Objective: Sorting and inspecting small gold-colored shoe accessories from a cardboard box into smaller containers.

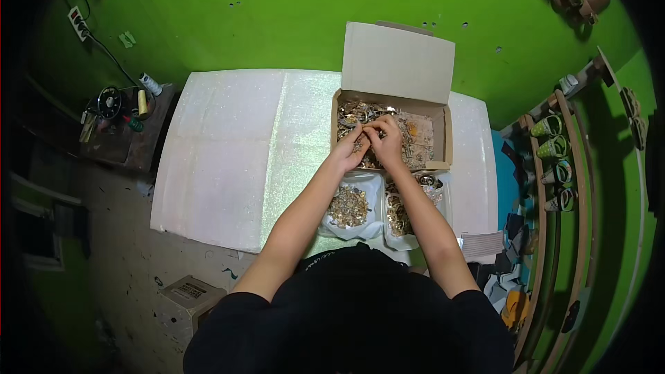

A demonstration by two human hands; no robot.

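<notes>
Both hands are close together over an open cardboard box [397,62] of small metal fittings [370,111], which look like buckles. My left hand [348,152] is cupped, with small metal pieces [358,144] at its palm. My right hand [389,144] is closed in a pinch beside the left fingertips; what it pinches is too small to make out. Nearer to me, a white plastic bag [374,225] holds a heap of small gold and silver pieces [348,206]. Beside it, partly under my right forearm, a pale container [404,242] holds larger gold-coloured buckles [397,213].
A white, shiny covering [222,145] lies over the table, against a green wall. To the left, a dark stand [121,142] carries thread spools [143,102]. At right, a wooden rack [578,235] holds sandals [552,147]. A closed carton [190,298] stands on the floor.
</notes>
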